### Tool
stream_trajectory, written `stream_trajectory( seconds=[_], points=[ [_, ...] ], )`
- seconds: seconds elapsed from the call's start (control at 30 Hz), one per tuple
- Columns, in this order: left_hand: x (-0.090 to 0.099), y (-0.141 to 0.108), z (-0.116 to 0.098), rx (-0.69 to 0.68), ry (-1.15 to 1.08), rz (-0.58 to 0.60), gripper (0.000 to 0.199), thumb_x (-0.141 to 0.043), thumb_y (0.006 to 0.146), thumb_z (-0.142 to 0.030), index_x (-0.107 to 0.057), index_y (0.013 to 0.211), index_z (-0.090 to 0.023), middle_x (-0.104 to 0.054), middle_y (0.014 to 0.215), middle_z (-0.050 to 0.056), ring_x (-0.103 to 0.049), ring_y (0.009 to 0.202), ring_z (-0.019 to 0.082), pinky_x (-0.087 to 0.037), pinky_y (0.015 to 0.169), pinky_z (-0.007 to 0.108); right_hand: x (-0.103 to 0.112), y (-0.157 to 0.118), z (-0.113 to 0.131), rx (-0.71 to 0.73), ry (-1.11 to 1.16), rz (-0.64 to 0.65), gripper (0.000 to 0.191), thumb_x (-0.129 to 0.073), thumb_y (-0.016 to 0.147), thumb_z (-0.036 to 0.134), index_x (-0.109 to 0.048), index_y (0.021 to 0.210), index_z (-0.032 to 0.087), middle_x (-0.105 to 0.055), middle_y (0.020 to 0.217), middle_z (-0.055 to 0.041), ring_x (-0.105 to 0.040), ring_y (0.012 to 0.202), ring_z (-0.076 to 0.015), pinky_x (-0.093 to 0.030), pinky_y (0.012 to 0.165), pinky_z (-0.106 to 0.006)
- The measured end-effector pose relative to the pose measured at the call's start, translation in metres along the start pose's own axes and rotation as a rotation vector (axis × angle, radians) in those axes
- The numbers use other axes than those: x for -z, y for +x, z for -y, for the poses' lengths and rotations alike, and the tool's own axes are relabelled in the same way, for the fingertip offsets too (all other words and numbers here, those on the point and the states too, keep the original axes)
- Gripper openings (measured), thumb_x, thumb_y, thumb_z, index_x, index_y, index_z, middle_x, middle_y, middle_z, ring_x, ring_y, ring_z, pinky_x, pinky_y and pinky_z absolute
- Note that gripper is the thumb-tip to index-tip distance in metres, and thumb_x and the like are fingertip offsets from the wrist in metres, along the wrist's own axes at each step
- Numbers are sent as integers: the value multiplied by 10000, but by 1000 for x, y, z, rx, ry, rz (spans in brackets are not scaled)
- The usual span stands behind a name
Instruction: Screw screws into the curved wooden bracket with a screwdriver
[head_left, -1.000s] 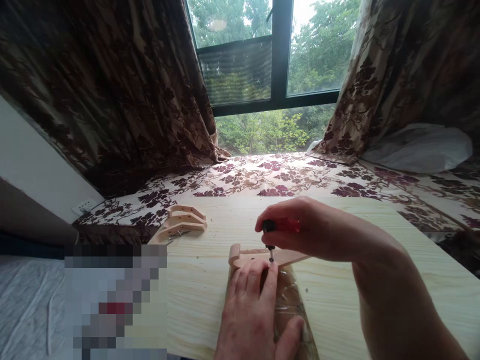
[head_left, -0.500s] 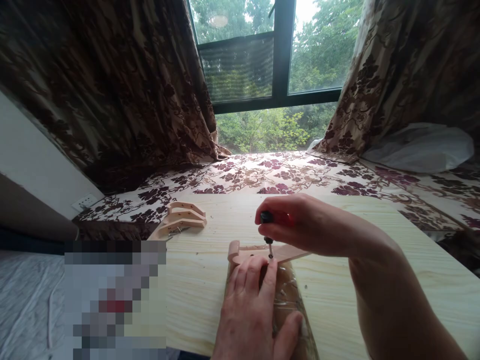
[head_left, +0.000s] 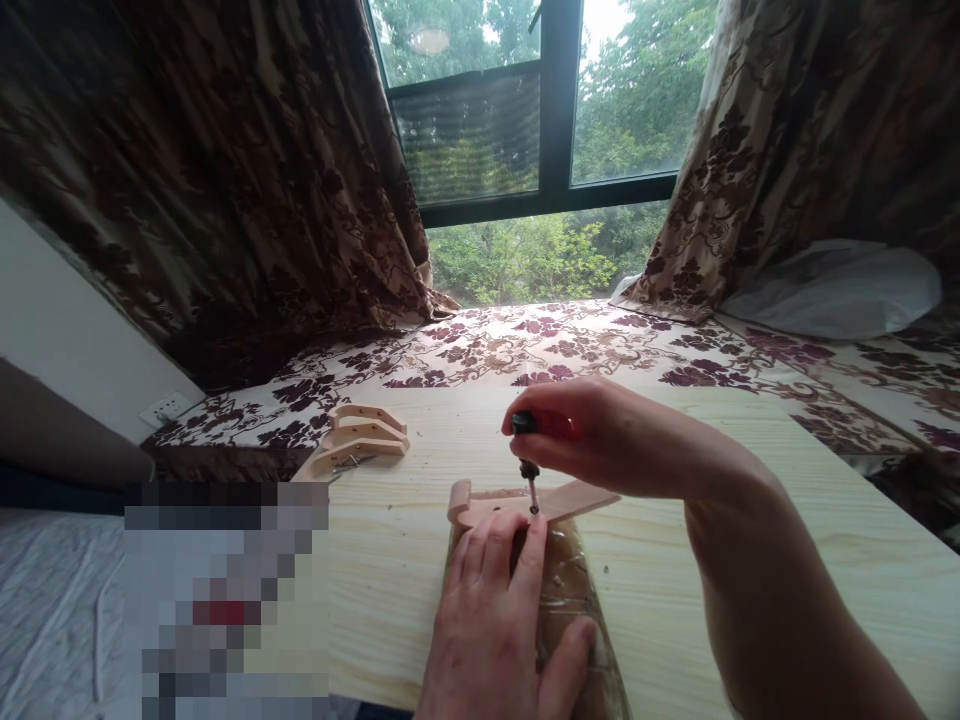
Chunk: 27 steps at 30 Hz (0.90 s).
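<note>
My right hand is closed around a screwdriver with a black handle end and a metal shaft. Its shaft points down, and the tip meets a small dark screw or hole in a pale wooden piece with a rounded, raised left end. My left hand lies flat, palm down, its fingertips pressing the near edge of that wooden piece beside the screwdriver tip. Its thumb is spread to the right. Under this hand and along the piece's near side is a brown block wrapped in clear, shiny plastic.
Several similar wooden pieces with holes stand at the table's back left, with loose screws next to them. The pale wooden table meets a flower-patterned sill cover. A white plastic bag lies at right. Blurred blocks cover the lower left.
The view has shifted slightly, moving everything a little left. My right hand has turned slightly around the screwdriver, whose tip stays at the same spot. My left hand keeps its place on the wood.
</note>
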<state>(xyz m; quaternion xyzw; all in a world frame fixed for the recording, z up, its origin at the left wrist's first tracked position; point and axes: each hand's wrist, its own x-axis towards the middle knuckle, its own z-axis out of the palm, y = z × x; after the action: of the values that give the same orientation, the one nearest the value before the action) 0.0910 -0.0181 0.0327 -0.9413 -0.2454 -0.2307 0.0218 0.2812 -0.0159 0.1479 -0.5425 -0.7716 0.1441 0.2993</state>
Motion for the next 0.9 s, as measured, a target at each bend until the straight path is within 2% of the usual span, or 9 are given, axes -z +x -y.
stream_trajectory(
  seconds=[0.23, 0.33, 0.47, 0.57, 0.77, 0.83, 0.9],
  points=[
    [1, 0, -1, -10, 14, -43, 618, -569, 805, -396, -432, 1303, -56, -492, 1234, 206, -467, 1167, 336, -501, 893, 495, -5, 4, -11, -76, -102, -126, 289, -578, 821, 388, -478, 647, 180, -451, 565, 47, -363, 535, -77, -276, 477, -232],
    [1, 1, 0, -11, 13, -47, 622, -576, 799, -392, -430, 1305, -60, -494, 1239, 205, -469, 1167, 334, -504, 892, 495, -4, 4, -8, -58, -59, -89, 252, -592, 814, 402, -544, 703, 181, -481, 589, 45, -394, 542, -78, -299, 483, -223],
    [1, 1, -1, -21, 15, -46, 628, -575, 800, -396, -425, 1307, -59, -492, 1243, 206, -467, 1171, 334, -503, 894, 499, -1, 1, -2, -6, 69, 36, 161, -562, 841, 315, -644, 910, 195, -557, 666, 31, -460, 575, -79, -348, 517, -207],
    [2, 1, -2, -20, 8, -44, 622, -571, 804, -397, -427, 1307, -60, -495, 1240, 204, -466, 1175, 331, -498, 904, 498, -1, 0, -3, -3, 86, 38, 157, -539, 852, 286, -647, 873, 174, -567, 682, 17, -465, 597, -85, -355, 535, -212],
    [1, 1, 0, -18, 3, -42, 627, -574, 807, -399, -430, 1305, -47, -491, 1242, 214, -462, 1174, 342, -496, 900, 508, -2, 3, -10, -58, -57, -78, 245, -550, 839, 342, -533, 669, 168, -451, 570, 43, -370, 541, -79, -292, 486, -227],
    [0, 0, 0, -14, -5, -46, 619, -567, 814, -394, -425, 1312, -55, -484, 1251, 208, -453, 1183, 336, -486, 916, 504, -2, 3, -9, -57, -66, -83, 232, -550, 835, 336, -539, 673, 170, -464, 573, 41, -380, 540, -79, -294, 486, -227],
    [-1, -1, 0, 0, -15, -41, 619, -553, 824, -397, -407, 1331, -72, -467, 1274, 197, -434, 1204, 330, -470, 940, 500, -1, 2, -6, -37, -22, -40, 144, -546, 832, 293, -599, 769, 174, -519, 621, 32, -425, 560, -82, -321, 504, -222]
  ],
)
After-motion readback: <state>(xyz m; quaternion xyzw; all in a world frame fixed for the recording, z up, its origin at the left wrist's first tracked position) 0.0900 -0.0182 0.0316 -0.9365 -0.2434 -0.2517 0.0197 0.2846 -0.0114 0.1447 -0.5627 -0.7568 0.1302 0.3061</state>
